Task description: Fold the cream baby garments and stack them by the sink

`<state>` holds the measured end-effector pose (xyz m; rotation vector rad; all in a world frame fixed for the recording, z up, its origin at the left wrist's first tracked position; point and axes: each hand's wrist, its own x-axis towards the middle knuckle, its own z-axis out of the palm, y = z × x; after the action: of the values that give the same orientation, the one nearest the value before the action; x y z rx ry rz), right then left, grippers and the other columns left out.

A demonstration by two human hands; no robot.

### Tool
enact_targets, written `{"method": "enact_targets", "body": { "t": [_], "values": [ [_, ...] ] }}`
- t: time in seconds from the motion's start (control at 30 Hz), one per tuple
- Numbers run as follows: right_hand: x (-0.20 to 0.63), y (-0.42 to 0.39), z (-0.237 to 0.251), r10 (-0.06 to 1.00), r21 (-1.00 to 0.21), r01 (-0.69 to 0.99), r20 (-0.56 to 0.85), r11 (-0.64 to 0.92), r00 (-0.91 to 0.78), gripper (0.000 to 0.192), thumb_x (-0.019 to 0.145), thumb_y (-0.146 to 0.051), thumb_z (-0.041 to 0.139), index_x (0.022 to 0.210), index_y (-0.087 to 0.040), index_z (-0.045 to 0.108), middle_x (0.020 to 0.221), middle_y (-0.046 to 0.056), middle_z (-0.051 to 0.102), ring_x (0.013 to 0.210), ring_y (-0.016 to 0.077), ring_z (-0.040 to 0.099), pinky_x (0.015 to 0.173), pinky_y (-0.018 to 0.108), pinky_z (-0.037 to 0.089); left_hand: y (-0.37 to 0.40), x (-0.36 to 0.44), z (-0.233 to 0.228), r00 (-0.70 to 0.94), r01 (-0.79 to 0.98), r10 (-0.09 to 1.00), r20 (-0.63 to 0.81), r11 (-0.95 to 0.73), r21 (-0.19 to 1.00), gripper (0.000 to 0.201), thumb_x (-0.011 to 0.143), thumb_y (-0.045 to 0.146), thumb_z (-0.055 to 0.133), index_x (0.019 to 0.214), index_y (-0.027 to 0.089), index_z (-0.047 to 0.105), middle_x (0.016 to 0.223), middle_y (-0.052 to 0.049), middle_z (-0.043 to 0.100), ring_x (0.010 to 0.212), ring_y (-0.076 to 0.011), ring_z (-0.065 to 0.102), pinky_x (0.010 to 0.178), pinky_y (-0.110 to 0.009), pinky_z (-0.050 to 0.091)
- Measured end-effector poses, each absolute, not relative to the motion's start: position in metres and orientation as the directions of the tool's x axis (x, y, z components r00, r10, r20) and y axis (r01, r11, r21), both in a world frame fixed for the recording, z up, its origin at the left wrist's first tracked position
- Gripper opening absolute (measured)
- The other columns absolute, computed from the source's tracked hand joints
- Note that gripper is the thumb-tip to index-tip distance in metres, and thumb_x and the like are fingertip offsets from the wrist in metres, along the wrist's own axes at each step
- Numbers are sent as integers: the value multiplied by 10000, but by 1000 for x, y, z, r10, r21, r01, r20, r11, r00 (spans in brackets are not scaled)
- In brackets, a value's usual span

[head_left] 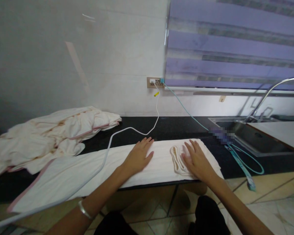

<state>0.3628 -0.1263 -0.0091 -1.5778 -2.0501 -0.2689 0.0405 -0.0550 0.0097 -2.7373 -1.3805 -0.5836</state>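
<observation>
A long white cloth (pixel 75 174) with a pink edge at its left end lies spread along the dark counter. My left hand (pixel 138 156) rests flat on its middle, fingers stretched out. Toward the right end of the cloth sits a small folded white cloth (pixel 177 160) with brownish marks in its folds. My right hand (pixel 197 160) lies over the right side of this folded piece, fingers extended, covering part of it. A white cord (pixel 109 145) crosses the long cloth left of my left hand.
A crumpled, stained white cloth (pixel 56 133) is heaped at the left. The white cord and a teal cable (pixel 186 109) run from a wall outlet (pixel 155 82). A teal strap (pixel 245 171) hangs over the counter edge, near a metal sink (pixel 250 143) with a curved faucet (pixel 271 89).
</observation>
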Motion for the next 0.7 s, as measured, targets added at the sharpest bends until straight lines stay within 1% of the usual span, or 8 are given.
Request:
{"method": "enact_targets", "body": {
  "t": [0.1, 0.2, 0.3, 0.5, 0.57, 0.63, 0.67, 0.7],
  "values": [
    [321, -144, -8, 867, -242, 917, 465, 317, -177, 684, 1030, -526, 375, 1610, -166, 335, 1643, 173, 332, 1542, 371, 249, 1204, 596, 313, -63, 59, 4, 600, 750, 755, 265, -646, 143, 597, 1046, 506, 356, 1592, 264, 375, 1672, -66, 318, 1550, -317, 267, 1241, -551, 273],
    [292, -154, -15, 918, -255, 933, 368, 254, -149, 735, 1022, -572, 367, 1646, -198, 259, 1666, 162, 287, 1531, 401, 266, 1192, 635, 277, -65, 60, -6, 633, 739, 748, 199, -660, 132, 571, 1061, 531, 307, 1579, 311, 401, 1667, -37, 328, 1544, -304, 286, 1242, -560, 262],
    [284, -154, -18, 947, -264, 944, 300, 198, -115, 769, 1015, -619, 349, 1652, -201, 247, 1676, 161, 252, 1536, 419, 245, 1198, 651, 224, -65, 56, -12, 638, 739, 746, 192, -663, 121, 572, 1063, 557, 291, 1579, 335, 398, 1672, -20, 317, 1547, -293, 283, 1244, -548, 261],
    [289, -153, -6, 963, -358, 901, 195, 245, -185, 826, 981, -731, 340, 1649, -252, 255, 1696, 151, 188, 1551, 433, 181, 1197, 687, 164, -62, 55, -15, 645, 735, 737, 201, -671, 103, 588, 1064, 573, 264, 1594, 339, 365, 1682, -15, 292, 1553, -300, 264, 1242, -553, 249],
    [298, -153, -2, 949, -432, 851, 225, 300, -220, 793, 1003, -694, 335, 1652, -249, 236, 1688, 141, 235, 1555, 373, 219, 1221, 630, 196, -63, 55, -16, 646, 735, 738, 197, -670, 99, 593, 1066, 575, 251, 1598, 335, 356, 1683, -14, 288, 1555, -293, 261, 1247, -548, 238],
    [319, -151, 2, 930, -515, 788, 312, 338, -195, 722, 1032, -623, 316, 1634, -226, 276, 1652, 135, 336, 1521, 290, 331, 1225, 520, 286, -63, 55, -17, 646, 735, 737, 197, -671, 100, 597, 1067, 575, 237, 1600, 332, 352, 1682, -14, 291, 1554, -288, 264, 1251, -541, 230],
    [334, -149, 4, 922, -548, 769, 364, 329, -135, 685, 1041, -586, 308, 1609, -204, 326, 1614, 142, 404, 1479, 262, 404, 1203, 469, 341, -64, 55, -17, 645, 735, 738, 197, -670, 102, 598, 1067, 574, 232, 1601, 331, 350, 1682, -14, 291, 1554, -286, 264, 1252, -538, 227],
    [353, -146, 5, 910, -563, 777, 414, 282, -30, 651, 1037, -564, 320, 1557, -182, 409, 1555, 158, 481, 1426, 265, 471, 1172, 455, 382, -64, 55, -17, 645, 736, 739, 195, -669, 106, 599, 1067, 572, 228, 1601, 330, 348, 1683, -13, 288, 1554, -286, 263, 1253, -537, 226]
  ]
}}
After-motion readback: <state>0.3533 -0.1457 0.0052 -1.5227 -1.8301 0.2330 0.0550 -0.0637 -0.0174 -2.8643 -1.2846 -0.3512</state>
